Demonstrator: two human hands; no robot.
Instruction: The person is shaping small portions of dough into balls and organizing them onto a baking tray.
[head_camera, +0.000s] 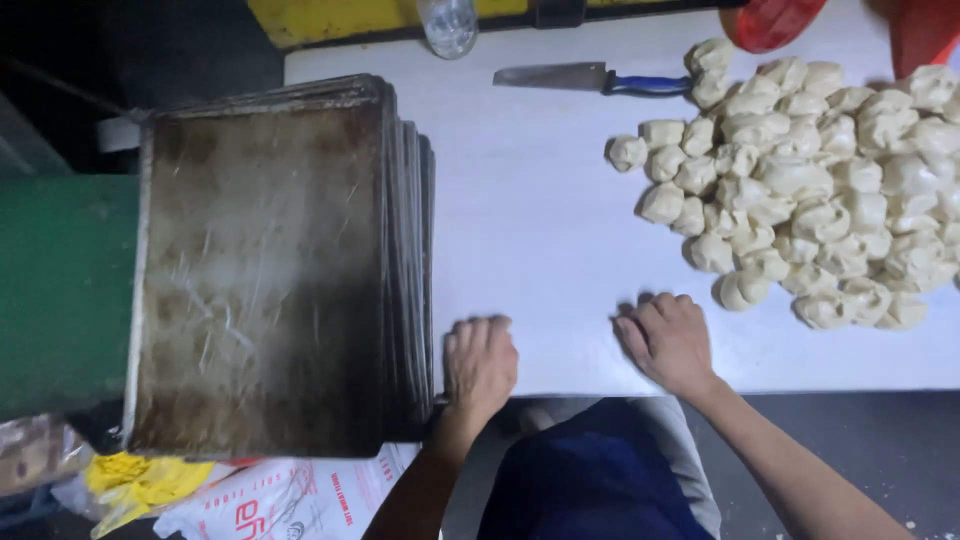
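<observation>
White tabletop (540, 230) fills the view; left hand (480, 362) and right hand (667, 340) rest flat, apart, holding nothing; dough pieces (810, 190) heap just beyond the right, likely soft, sticky, best cupped underneath; stacked baking trays (265, 270) sit just left.

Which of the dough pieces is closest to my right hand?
The dough piece at the pile's lower left corner, just up and right of your right hand. It sticks out toward the table's near edge; the other pieces lie farther away.
</observation>
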